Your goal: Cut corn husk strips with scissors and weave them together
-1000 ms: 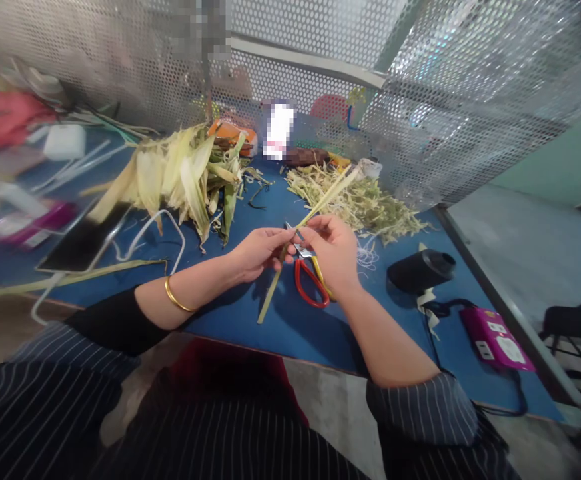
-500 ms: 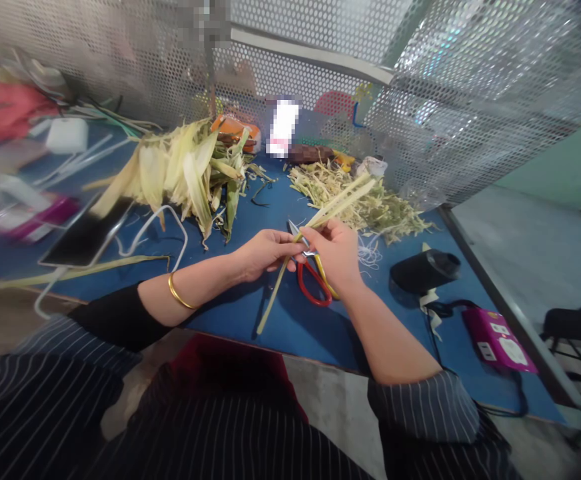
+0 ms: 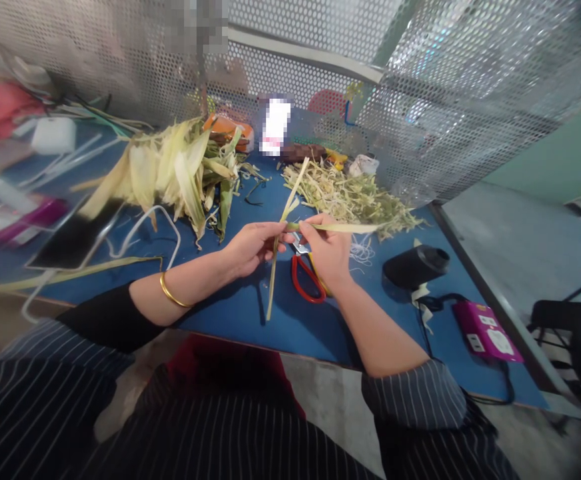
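My left hand (image 3: 258, 248) pinches a narrow corn husk strip (image 3: 272, 287) that runs from near the table's front edge up past my fingers. Between the thumb and fingers of my right hand (image 3: 328, 250) is a second, pale husk strip (image 3: 355, 229), lying sideways across the first where my fingertips meet. Beneath my right hand, scissors (image 3: 306, 280) with red and yellow handles rest on the blue table (image 3: 230, 300), partly covered. A heap of shredded husk (image 3: 350, 197) lies beyond my hands. To the left stands a bundle of corn husks (image 3: 170, 167).
At the right are a black cylinder-shaped device (image 3: 415, 267) and a magenta power strip (image 3: 488, 331) with a cable. Left of my hands lie a dark tablet-like device (image 3: 73, 233) and a white cable (image 3: 173, 230). A perforated metal screen (image 3: 290, 63) closes the back.
The pale strip in my right hand has swung from pointing away to lying sideways, parted from the left-hand strip. The left-hand strip stands more upright. The view has shifted slightly.
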`<state>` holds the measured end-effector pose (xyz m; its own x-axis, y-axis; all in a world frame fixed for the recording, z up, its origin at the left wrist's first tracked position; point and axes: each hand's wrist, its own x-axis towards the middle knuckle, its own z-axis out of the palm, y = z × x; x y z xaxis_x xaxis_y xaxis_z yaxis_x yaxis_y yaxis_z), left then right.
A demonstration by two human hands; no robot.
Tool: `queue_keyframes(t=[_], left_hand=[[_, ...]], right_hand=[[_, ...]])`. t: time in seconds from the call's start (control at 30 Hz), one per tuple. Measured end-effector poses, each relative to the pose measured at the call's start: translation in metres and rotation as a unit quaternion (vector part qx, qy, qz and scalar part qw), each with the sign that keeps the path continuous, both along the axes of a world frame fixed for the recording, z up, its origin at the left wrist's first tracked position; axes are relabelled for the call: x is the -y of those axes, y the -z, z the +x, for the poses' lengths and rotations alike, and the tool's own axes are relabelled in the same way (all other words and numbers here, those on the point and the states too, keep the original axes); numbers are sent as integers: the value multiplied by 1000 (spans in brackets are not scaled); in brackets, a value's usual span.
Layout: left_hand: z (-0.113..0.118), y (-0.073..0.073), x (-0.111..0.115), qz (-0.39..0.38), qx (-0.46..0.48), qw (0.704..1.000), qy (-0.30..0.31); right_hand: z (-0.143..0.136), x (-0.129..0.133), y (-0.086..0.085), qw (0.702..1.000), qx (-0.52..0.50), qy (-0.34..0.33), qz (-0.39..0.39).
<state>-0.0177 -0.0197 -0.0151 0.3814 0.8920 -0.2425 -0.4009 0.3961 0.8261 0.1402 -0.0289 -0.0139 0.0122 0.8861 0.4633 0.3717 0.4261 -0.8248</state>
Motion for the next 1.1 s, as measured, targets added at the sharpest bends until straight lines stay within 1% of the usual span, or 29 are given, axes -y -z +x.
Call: queue_keyframes(t=[0.07,0.13,0.2,0.27,0.33,0.37,0.4,0.43,0.47,0.5,0.53,0.57,0.63,0.67,0.7,0.73,0.8,0.83,0.9,0.97,1.0,1.1], left_hand=[[-1,-1,-3,-22,12,1000,-18],[-4,-2,-5,-37,33,999,-17],[-6,-3,-7,-43,59,997,-5],[-9,-4,-7,-45,84,995,10],[-10,-5,-7,-46,102,993,30],[-10,-6,-7,-46,105,993,39],[-9,-6,-7,-47,101,993,44],[-9,-6,-7,-47,92,994,44],[-9,-6,-8,-44,78,995,39],[-8,-6,-8,-38,61,997,29],[-8,-6,-8,-29,43,998,18],[-8,-6,-8,-16,26,999,10],[-7,-6,-6,17,-4,1000,9],[-6,-6,-5,34,-17,999,18],[-5,-6,-3,49,-30,998,30],[-4,-6,-1,62,-42,996,43],[-2,-4,2,80,-67,992,69],[-1,-4,3,86,-78,990,81],[1,-3,5,95,-96,986,98],[2,-3,5,100,-112,983,102],[2,-3,5,102,-122,982,100],[3,-3,5,119,-155,977,89]], right_hand=[[1,3,-1,992,98,-2,74],[2,6,-2,969,203,-13,143],[5,6,-2,928,316,-34,196],[8,4,-2,870,427,-57,241],[12,-1,-1,811,509,-73,278],[14,-4,-1,791,534,-77,289],[16,-6,-1,779,548,-82,294],[18,-9,-1,775,553,-89,293],[20,-11,-2,781,547,-95,286],[22,-12,-4,799,528,-91,273],[23,-14,-6,828,493,-75,255],[25,-14,-9,867,440,-47,231],[27,-14,-14,944,288,16,159],[27,-14,-16,972,206,33,109],[26,-13,-18,990,130,32,52],[25,-12,-19,998,67,18,-11],[21,-10,-19,992,-25,-33,-116],[19,-9,-19,985,-60,-61,-152],[15,-7,-17,972,-112,-98,-184],[12,-4,-17,973,-123,-98,-168],[11,-2,-17,979,-108,-88,-150],[7,4,-20,997,-5,-54,-62]])
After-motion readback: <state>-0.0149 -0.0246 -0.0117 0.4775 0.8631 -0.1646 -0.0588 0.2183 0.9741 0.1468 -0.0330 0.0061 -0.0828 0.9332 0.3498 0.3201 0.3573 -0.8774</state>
